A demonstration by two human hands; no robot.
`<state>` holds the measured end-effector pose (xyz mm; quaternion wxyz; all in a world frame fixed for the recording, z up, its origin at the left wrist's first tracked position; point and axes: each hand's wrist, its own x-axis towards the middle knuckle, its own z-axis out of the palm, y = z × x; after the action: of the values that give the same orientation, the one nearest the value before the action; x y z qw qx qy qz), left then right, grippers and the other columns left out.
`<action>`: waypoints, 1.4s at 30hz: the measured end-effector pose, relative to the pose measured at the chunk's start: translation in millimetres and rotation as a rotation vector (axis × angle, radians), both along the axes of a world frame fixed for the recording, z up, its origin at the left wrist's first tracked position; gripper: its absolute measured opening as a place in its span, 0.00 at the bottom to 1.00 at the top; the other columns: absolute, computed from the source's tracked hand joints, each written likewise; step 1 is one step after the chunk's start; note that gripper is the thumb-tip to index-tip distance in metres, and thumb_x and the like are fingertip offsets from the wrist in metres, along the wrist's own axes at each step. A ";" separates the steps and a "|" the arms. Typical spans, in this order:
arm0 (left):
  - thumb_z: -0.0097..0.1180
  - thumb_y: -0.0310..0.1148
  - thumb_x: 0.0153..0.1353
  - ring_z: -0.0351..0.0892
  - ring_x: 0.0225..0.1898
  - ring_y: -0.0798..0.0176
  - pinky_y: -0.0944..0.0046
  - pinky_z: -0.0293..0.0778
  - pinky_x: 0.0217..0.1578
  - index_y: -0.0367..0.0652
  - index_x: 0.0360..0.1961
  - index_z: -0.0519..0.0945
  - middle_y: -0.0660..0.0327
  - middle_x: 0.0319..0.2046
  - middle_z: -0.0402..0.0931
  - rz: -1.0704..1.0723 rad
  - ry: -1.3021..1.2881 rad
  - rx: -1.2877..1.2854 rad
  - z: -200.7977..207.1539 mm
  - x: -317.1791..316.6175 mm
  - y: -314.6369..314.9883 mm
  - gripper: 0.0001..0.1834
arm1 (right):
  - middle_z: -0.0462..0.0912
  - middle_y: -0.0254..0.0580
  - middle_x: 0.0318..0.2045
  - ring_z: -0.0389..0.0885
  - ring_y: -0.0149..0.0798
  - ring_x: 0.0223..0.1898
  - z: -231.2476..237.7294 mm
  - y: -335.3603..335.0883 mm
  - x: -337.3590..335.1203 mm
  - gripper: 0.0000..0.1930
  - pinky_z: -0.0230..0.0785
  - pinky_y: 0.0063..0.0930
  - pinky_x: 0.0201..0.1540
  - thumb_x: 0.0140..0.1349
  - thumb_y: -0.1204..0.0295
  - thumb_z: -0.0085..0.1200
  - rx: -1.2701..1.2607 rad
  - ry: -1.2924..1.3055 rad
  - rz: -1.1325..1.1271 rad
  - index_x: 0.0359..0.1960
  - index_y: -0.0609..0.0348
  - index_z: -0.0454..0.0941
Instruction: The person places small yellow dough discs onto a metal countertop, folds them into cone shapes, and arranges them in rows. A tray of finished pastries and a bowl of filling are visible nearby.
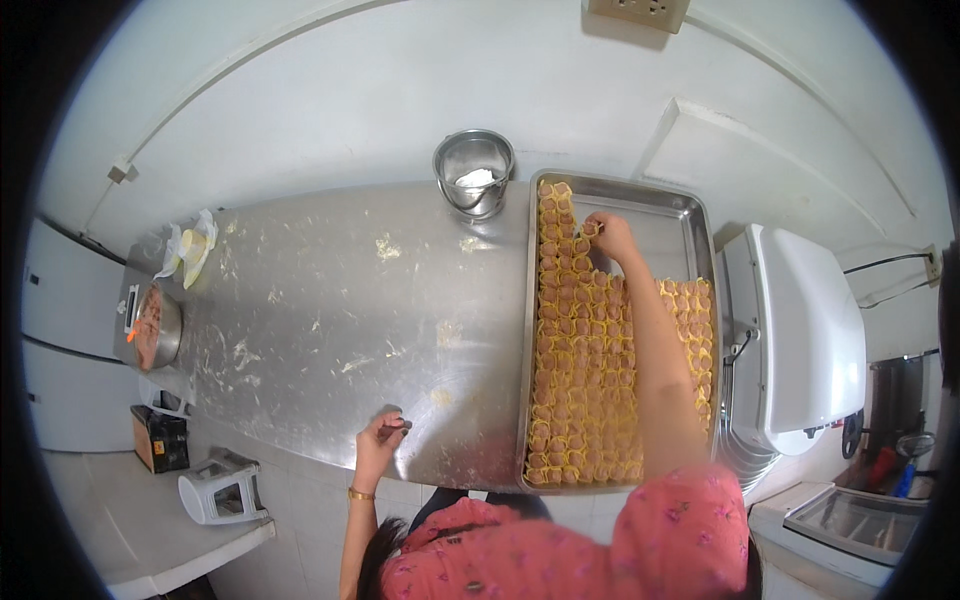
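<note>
A large metal tray (526,400) holds close rows of open-topped dumplings (585,370) with yellow wrappers and brownish meat filling. At the tray's upper left part, my right hand (612,238) pinches one dumpling (590,229) beside the end of a partial row. My right forearm reaches across the rows and covers some of them. Over the front edge of the steel table (320,300), left of the tray, my left hand (378,440) has its fingers closed around a small dark piece, perhaps the end of a tool; its kind is too small to make out.
A steel pail (474,150) with white powder stands behind the table's middle. A metal bowl of pinkish meat (150,325) and yellow wrappers on plastic (195,250) sit at the far left. Right of the tray is a white appliance (800,330). A grey stool (220,490) stands at lower left.
</note>
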<state>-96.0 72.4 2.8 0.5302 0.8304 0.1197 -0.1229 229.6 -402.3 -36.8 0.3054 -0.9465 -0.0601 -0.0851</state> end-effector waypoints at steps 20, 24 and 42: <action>0.57 0.18 0.51 0.76 0.32 0.73 0.73 0.73 0.34 0.37 0.41 0.77 0.65 0.28 0.77 -0.037 0.013 0.041 -6.7 -20.0 16.7 0.14 | 0.81 0.48 0.37 0.80 0.45 0.37 -3.1 8.2 2.1 0.23 0.73 0.32 0.39 0.42 0.86 0.46 -0.024 0.104 0.071 0.43 0.58 0.79; 0.56 0.18 0.52 0.76 0.32 0.73 0.72 0.73 0.34 0.36 0.42 0.77 0.64 0.29 0.77 -0.029 0.055 0.080 1.8 -24.4 31.4 0.14 | 0.81 0.48 0.40 0.79 0.42 0.41 -9.6 8.2 -2.4 0.24 0.70 0.28 0.42 0.46 0.85 0.43 0.172 0.177 -0.089 0.48 0.63 0.76; 0.56 0.20 0.52 0.79 0.30 0.66 0.68 0.74 0.32 0.39 0.40 0.77 0.59 0.29 0.79 0.133 -0.009 0.208 -12.0 -100.9 138.6 0.13 | 0.52 0.50 0.66 0.50 0.43 0.67 53.0 59.9 -56.6 0.35 0.50 0.31 0.62 0.66 0.49 0.34 1.134 0.604 -0.255 0.64 0.66 0.50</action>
<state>-196.9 211.0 -9.2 0.4489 0.8716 0.1841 -0.0708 173.0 -342.4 16.2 0.7480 -0.6208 0.1953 0.1304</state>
